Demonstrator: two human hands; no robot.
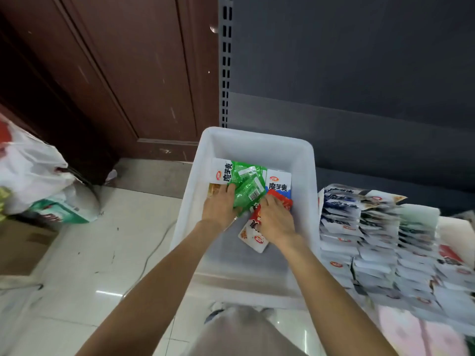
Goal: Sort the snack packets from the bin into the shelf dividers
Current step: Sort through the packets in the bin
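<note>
A white plastic bin (303, 160) stands on the floor with a few snack packets at its far end. Both my hands reach into it. My left hand (219, 206) lies on the green packets (248, 187), fingers curled over their left edge. My right hand (276, 218) covers a red and white packet (253, 236), fingers bent onto its red upper part. A white packet with a green side (222, 172) and a white and blue packet (279, 183) lie behind them. An orange packet (213, 190) peeks out beside my left hand.
To the right, the shelf (457, 227) holds rows of several white, blue and dark packets (359, 227) standing in dividers. A white plastic bag (33, 170) and a cardboard box (20, 245) sit on the tiled floor at left. A brown door stands behind.
</note>
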